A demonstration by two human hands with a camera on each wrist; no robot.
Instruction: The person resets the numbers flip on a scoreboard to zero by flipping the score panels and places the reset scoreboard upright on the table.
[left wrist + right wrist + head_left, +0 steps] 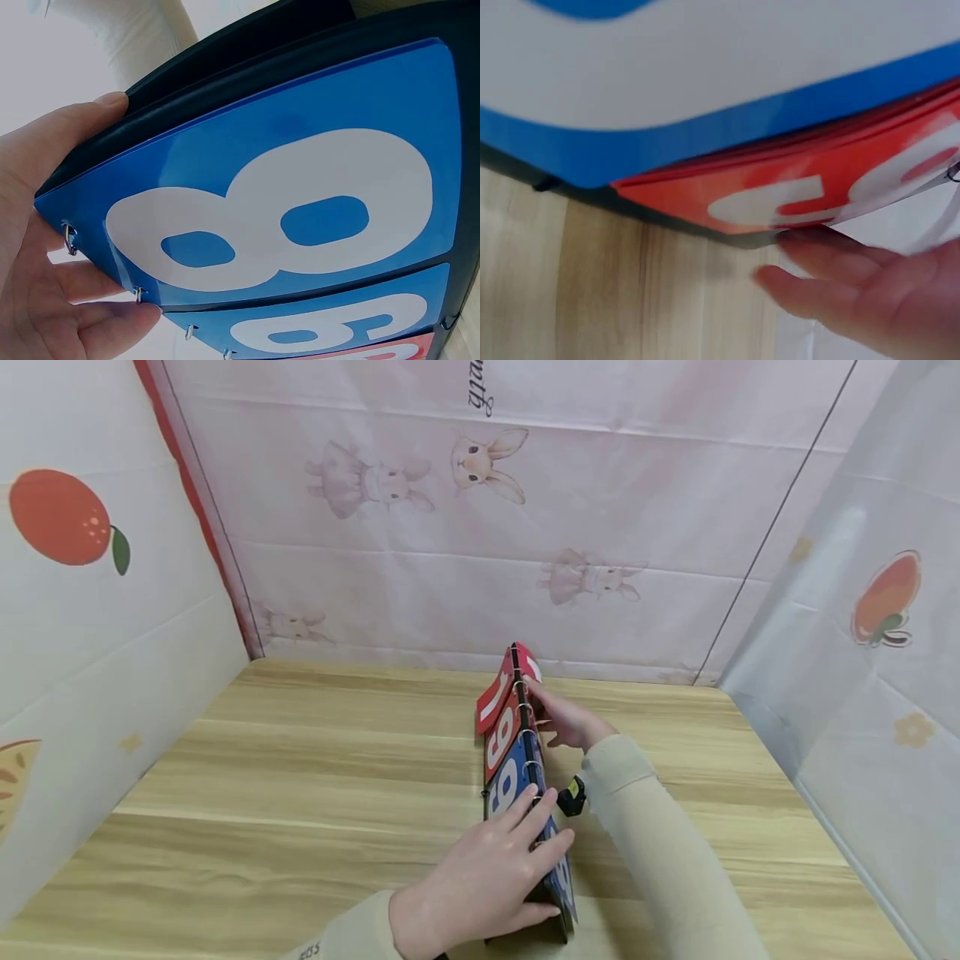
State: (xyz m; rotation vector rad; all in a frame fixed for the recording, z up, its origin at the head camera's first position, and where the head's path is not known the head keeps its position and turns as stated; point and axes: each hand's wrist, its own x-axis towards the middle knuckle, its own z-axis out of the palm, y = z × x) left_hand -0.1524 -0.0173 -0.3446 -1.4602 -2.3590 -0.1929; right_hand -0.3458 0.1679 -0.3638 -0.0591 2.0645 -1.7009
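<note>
A tabletop flip scoreboard [525, 714] stands like a tent, with ring-bound red and blue number cards hanging from its black spine. My left hand [487, 868] grips its near end, fingers laid over the top. In the left wrist view the left thumb [112, 99] presses the black end edge beside a blue card [292, 112] marked with a white 8. At the far right side, my right hand [573, 720] has its fingers loosely extended against the scoreboard. The right wrist view places these fingertips [769, 276] at the outer edge, close to a red card [671, 202].
The scoreboard stands on a wood-grain table [337, 777]. A pink printed sheet [420, 593] forms the back wall, and white sheets with fruit prints rise at left and right. Beside the right cuff is a small black device [572, 797] with a yellow patch.
</note>
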